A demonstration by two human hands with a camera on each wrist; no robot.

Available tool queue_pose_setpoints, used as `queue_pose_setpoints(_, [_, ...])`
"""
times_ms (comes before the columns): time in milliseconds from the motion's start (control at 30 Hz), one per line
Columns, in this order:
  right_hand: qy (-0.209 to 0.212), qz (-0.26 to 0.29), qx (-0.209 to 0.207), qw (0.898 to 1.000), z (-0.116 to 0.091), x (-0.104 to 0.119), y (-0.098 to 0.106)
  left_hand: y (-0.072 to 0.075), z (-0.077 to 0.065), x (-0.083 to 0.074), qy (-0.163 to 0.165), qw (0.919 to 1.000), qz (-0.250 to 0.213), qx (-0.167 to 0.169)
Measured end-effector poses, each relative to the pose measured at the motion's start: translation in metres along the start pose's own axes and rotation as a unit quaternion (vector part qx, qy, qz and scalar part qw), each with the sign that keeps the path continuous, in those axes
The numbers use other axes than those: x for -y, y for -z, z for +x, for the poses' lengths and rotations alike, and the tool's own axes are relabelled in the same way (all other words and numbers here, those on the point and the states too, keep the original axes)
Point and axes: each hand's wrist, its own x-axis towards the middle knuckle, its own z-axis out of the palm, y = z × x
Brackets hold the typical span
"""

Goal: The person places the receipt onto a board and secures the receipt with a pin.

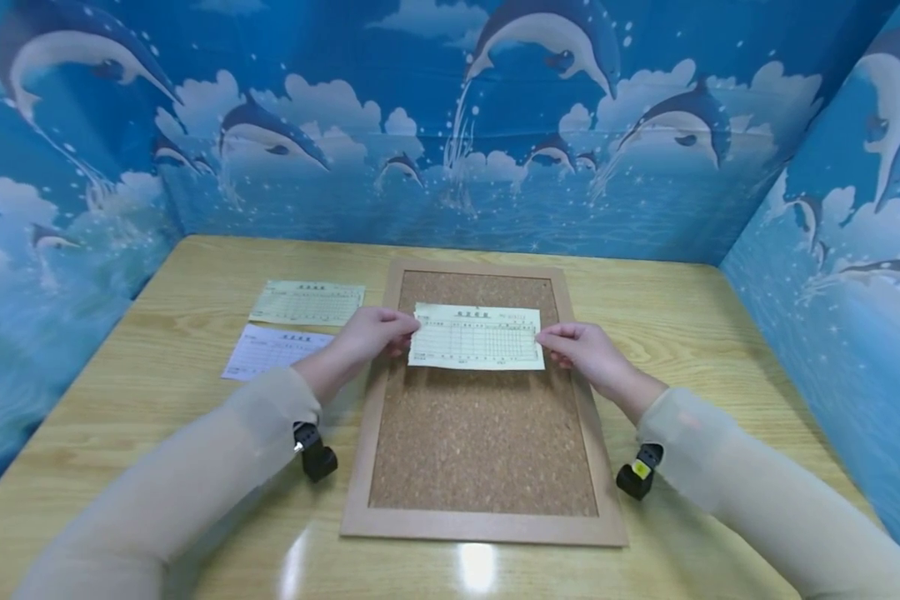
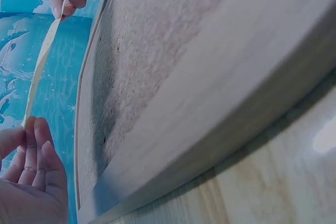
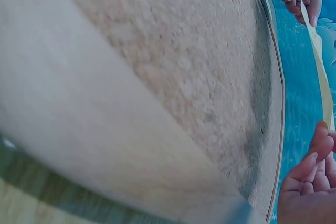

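Note:
A pale yellow-green printed form slip is stretched between both hands above a wood-framed cork board. My left hand pinches its left edge between thumb and fingers. At the opposite edge, my right hand pinches it the same way. Both wrist views show the slip nearly edge-on, raised off the cork, with its shadow on the board. Left hand and right hand each appear low in their own wrist view.
Left of the board, a greenish form slip lies on the wooden table. A lilac form slip lies just in front of it, partly covered by the left arm. A blue dolphin-print cloth stands behind the table and along both sides.

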Motion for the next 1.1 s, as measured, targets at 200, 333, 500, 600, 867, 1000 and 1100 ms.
queue_pose_setpoints(200, [-0.003, -0.012, -0.008, 1.0, 0.004, 0.0, 0.001, 0.0, 0.005, -0.003, 0.019, 0.9998, -0.005, 0.003])
queue_pose_setpoints(333, [-0.004, -0.01, -0.007, 1.0, 0.007, 0.0, 0.002, 0.0, 0.008, -0.004, 0.018, 0.9998, -0.004, 0.008])
queue_pose_setpoints(500, [0.004, -0.014, 0.0, 1.0, 0.01, 0.001, 0.004, 0.001, 0.012, -0.006, 0.017, 0.9998, 0.003, 0.01])
queue_pose_setpoints(600, [0.006, -0.014, 0.003, 1.0, 0.012, 0.003, 0.005, 0.002, 0.014, -0.006, 0.024, 0.9996, 0.008, 0.014])
queue_pose_setpoints(867, [0.003, -0.014, 0.01, 1.0, 0.018, 0.004, 0.008, 0.002, 0.022, -0.007, 0.013, 0.9999, -0.002, 0.01])
queue_pose_setpoints(1000, [-0.003, -0.026, 0.011, 1.0, 0.022, 0.006, 0.01, 0.002, 0.026, -0.008, 0.013, 0.9998, -0.011, 0.014])
queue_pose_setpoints(1100, [-0.001, -0.028, 0.014, 0.999, 0.026, 0.009, 0.011, 0.004, 0.028, -0.009, 0.019, 0.9996, -0.011, 0.015])
